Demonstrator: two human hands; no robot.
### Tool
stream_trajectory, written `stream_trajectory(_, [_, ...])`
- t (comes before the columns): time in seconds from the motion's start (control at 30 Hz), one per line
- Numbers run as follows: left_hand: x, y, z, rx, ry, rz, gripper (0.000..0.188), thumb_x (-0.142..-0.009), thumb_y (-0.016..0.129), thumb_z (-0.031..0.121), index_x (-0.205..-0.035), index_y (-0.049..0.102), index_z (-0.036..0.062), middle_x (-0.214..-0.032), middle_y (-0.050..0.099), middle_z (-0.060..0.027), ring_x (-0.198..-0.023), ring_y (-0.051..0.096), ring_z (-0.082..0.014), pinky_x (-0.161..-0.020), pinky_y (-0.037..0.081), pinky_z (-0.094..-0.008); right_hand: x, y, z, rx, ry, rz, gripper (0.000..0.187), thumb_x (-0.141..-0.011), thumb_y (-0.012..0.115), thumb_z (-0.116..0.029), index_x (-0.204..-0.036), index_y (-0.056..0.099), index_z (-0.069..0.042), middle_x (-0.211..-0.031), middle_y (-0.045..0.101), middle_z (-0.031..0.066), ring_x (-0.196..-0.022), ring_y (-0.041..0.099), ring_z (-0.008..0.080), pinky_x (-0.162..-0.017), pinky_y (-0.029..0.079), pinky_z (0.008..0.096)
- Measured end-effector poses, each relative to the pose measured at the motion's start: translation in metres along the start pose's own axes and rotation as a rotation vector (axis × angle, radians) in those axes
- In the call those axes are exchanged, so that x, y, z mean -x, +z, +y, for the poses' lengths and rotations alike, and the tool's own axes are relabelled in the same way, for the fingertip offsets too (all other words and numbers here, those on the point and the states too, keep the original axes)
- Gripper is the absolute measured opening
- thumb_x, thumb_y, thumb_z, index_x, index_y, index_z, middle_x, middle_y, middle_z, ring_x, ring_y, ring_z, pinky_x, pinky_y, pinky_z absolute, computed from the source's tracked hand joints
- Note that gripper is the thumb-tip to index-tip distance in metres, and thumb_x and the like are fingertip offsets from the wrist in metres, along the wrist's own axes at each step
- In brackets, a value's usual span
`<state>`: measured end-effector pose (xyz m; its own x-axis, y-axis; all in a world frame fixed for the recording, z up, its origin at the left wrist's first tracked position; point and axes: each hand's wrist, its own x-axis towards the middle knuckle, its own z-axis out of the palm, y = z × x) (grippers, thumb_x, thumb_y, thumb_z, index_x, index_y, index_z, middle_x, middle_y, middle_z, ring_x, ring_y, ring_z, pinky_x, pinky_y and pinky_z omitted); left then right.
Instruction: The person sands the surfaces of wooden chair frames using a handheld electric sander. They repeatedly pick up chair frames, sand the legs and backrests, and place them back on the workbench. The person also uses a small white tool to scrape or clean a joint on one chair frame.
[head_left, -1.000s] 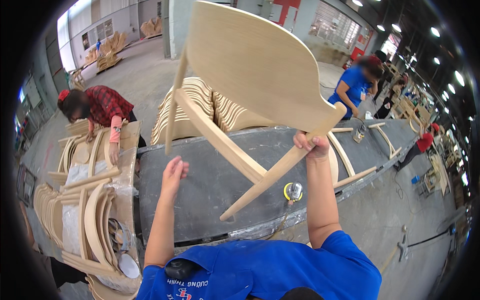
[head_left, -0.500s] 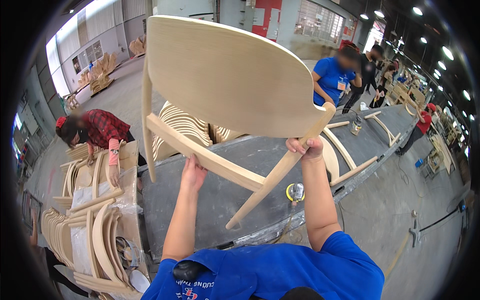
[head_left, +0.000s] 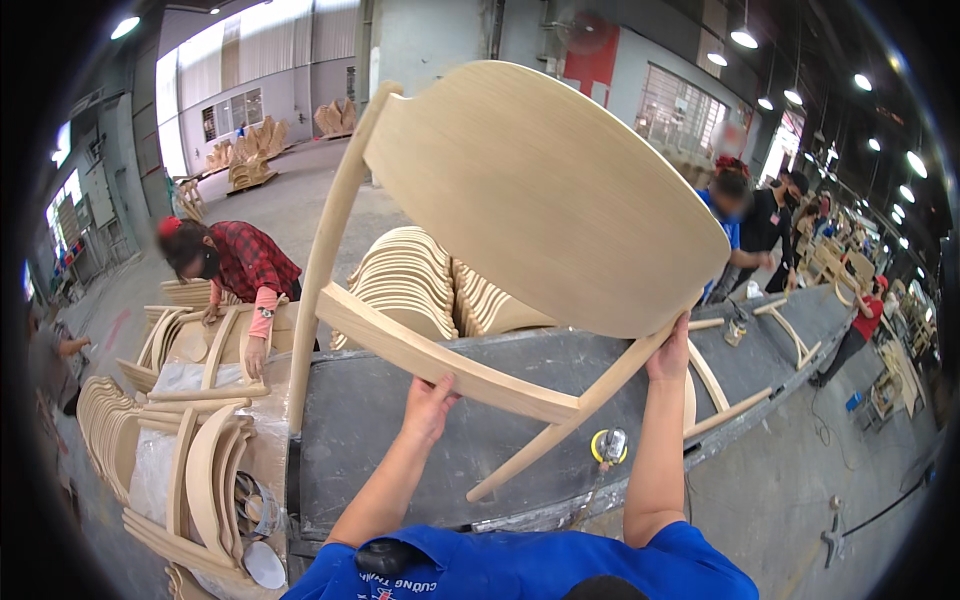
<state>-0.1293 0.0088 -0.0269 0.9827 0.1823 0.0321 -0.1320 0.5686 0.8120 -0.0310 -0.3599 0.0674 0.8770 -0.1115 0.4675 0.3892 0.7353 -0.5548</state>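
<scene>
In front of me, a pale wooden chair back frame [head_left: 560, 190] is held up and tilted above the dark worktable. It has a broad curved backrest, two round legs and a crossrail [head_left: 450, 362]. My left hand [head_left: 430, 408] grips the crossrail from below near its middle, thumb on the near face. Just under the backrest's lower right corner, my right hand [head_left: 670, 352] is closed round the right leg [head_left: 610, 385], its fingers partly hidden behind the wood. Below the frame, a small sander with a yellow rim [head_left: 608, 446] lies on the table.
The dark worktable [head_left: 370, 480] stretches away to the right, bearing more chair frames [head_left: 715, 380]. Stacked curved wooden parts [head_left: 400, 285] stand behind it. At left, a person in a red checked shirt [head_left: 250, 265] bends over a bench of chair parts [head_left: 205, 480]. Other people stand farther right.
The chair frame has turned and shifted right, and its left leg's top now shows. My right hand has changed its hold on the right leg. The whole view has shifted too.
</scene>
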Motion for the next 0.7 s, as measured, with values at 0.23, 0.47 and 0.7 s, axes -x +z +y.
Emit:
stream_trajectory(0.23, [0.021,0.009,-0.002,-0.126,0.004,-0.033,0.033,-0.089,0.064,0.003,-0.12,0.051,0.0005,-0.113,0.059,-0.0088,-0.103,0.06,-0.0194,-0.089,0.051,-0.0328,-0.026,-0.024,0.017,0.104,-0.019,0.088,0.06,-0.093,0.051,-0.055,-0.131,0.051,-0.009,-0.125,0.06,0.006,-0.117,0.056,0.0236,-0.098,0.048,0.04])
stream_trajectory(0.47, [0.043,0.02,-0.004,-0.162,0.121,-0.087,0.034,-0.083,0.072,0.003,-0.114,0.057,0.0008,-0.108,0.063,-0.0078,-0.101,0.06,-0.016,-0.086,0.05,-0.0308,-0.031,-0.044,0.019,0.225,-0.044,0.13,0.074,-0.082,0.063,-0.06,-0.129,0.052,-0.004,-0.123,0.06,0.0096,-0.112,0.059,0.0255,-0.092,0.053,0.0403])
stream_trajectory(0.7, [0.053,0.026,-0.003,-0.11,0.194,-0.133,0.031,-0.084,0.072,0.004,-0.111,0.058,-0.0001,-0.105,0.064,-0.0075,-0.096,0.062,-0.0152,-0.083,0.051,-0.0292,-0.031,-0.051,0.016,0.253,-0.047,0.062,0.068,-0.084,0.061,-0.053,-0.13,0.051,-0.003,-0.121,0.06,0.0115,-0.111,0.06,0.0274,-0.09,0.053,0.0415])
